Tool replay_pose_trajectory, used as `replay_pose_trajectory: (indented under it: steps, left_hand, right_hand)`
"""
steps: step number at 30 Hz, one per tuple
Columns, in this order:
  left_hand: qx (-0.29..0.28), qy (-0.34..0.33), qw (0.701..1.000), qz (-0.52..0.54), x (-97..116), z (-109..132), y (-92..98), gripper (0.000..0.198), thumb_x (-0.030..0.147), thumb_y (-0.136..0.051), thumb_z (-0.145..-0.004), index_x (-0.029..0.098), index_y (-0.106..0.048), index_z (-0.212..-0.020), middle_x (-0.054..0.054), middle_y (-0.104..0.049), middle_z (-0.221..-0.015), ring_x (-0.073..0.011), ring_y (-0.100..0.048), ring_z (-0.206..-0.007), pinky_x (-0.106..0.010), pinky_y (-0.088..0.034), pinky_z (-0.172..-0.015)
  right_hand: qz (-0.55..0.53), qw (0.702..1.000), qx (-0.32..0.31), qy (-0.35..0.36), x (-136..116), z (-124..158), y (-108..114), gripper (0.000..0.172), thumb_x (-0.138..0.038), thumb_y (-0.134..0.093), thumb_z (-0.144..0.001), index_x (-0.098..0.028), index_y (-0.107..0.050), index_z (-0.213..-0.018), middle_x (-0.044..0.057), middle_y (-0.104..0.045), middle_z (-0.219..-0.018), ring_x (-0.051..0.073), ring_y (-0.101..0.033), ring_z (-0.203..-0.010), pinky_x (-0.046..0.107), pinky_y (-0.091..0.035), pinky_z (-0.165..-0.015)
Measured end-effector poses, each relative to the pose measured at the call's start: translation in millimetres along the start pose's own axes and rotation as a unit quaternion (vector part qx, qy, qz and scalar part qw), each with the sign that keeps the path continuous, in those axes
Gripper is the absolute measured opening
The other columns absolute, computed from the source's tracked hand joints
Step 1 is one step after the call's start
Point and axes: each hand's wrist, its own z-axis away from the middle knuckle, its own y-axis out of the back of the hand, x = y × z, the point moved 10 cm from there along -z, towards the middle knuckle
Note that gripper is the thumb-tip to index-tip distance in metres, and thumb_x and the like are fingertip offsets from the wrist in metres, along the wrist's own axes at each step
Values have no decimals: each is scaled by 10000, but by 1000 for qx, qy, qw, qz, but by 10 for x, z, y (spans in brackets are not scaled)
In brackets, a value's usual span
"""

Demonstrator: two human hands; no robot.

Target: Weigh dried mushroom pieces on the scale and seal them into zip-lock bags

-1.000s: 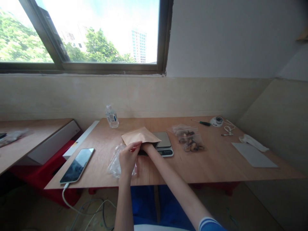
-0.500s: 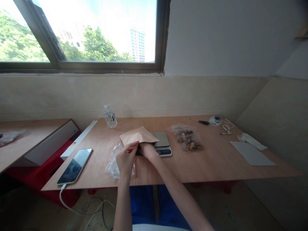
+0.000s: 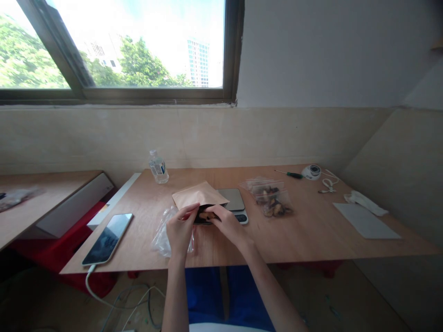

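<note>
On the far left a second wooden table point(image 3: 41, 203) carries a blurred clear packet point(image 3: 15, 197), too soft to make out. Next, on the main table point(image 3: 311, 230), a phone point(image 3: 107, 239) lies face up near the front left corner, with a white cable point(image 3: 90, 286) dropping from its near end over the edge. Behind it, close to the wall, a small water bottle point(image 3: 158, 167) stands upright, well apart from the hands. A crumpled clear plastic bag point(image 3: 162, 236) lies just left of the left hand point(image 3: 180, 230), partly hidden behind it. That hand pinches the near lip of a brown paper pouch point(image 3: 198, 195), thumb and fingers closed on the edge and holding the mouth open. The pouch lies over the left part of a kitchen scale point(image 3: 234, 203), its mouth toward the person, and something brownish shows in the dark opening. The right hand point(image 3: 229, 225) is at the mouth too, its fingertips closed together on a small brownish piece just at the opening; what it is cannot be told. The hand covers the near left corner of the scale. Right of the scale lie clear zip bags of dark dried pieces point(image 3: 272, 199), near but not touching it. Farther back right are a green-handled screwdriver point(image 3: 289, 174), a small round white device point(image 3: 310, 172) and a coiled white cord point(image 3: 328, 184). At the right end a grey flat sheet point(image 3: 367, 222) lies with crumpled white paper point(image 3: 363, 202) just behind it.
</note>
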Motion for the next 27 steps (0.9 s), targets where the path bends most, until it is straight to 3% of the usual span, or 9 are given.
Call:
replay_pose_trajectory:
  steps: [5,10,14,16,20,23,27]
  left_hand:
    - [0,2,1000,3,-8,-12,-8,204,391,-593,-766,281,-717,-885,17,-736,-845,-184,-686,-761,-267,-527,-702]
    - [11,-2,1000,3,-15,-10,2,209,402,-594,-763,281,-717,-881,15,-736,-845,-186,-687,-754,-268,-531,-688]
    - [6,0,1000,11,-30,-1,-3,197,387,-602,-762,284,-718,-884,17,-735,-865,-185,-685,-769,-269,-529,-705]
    - [3,3,1000,10,-36,1,-5,196,382,-604,-763,283,-718,-889,18,-735,-861,-185,-684,-775,-268,-525,-707]
    - [4,7,1000,10,-42,6,2,194,385,-609,-762,285,-718,-888,19,-735,-855,-185,-684,-777,-269,-523,-708]
    - [0,7,1000,13,-42,13,1,197,390,-614,-758,283,-718,-886,16,-734,-861,-184,-684,-772,-269,-528,-700]
    - [-10,13,1000,23,-60,15,4,200,390,-618,-753,275,-722,-878,11,-734,-858,-186,-683,-777,-268,-531,-700]
  right_hand:
    - [-82,994,74,-20,104,77,145,229,-202,-572,-793,-242,-616,-1015,21,-652,-1012,168,-613,-950,304,-483,-850]
    - [-249,953,146,-87,296,157,332,310,-332,-687,-710,-208,-604,-983,47,-659,-979,190,-636,-911,314,-525,-803]
    - [-289,917,248,-117,610,242,641,348,-362,-703,-694,-207,-578,-979,44,-659,-953,178,-648,-827,328,-531,-781]
    - [-293,908,270,-131,829,249,726,358,-386,-686,-709,-198,-563,-988,42,-659,-910,167,-650,-748,327,-534,-738]
    - [-203,941,221,-156,1242,126,681,356,-417,-656,-713,-161,-572,-946,34,-655,-768,160,-620,-635,309,-517,-650]
    - [-30,970,183,-158,1417,0,632,310,-377,-619,-733,-143,-602,-936,66,-676,-840,184,-630,-755,313,-502,-710]
    - [105,976,125,-148,1473,-158,531,247,-244,-569,-759,-136,-621,-975,96,-684,-947,197,-633,-873,331,-480,-798]
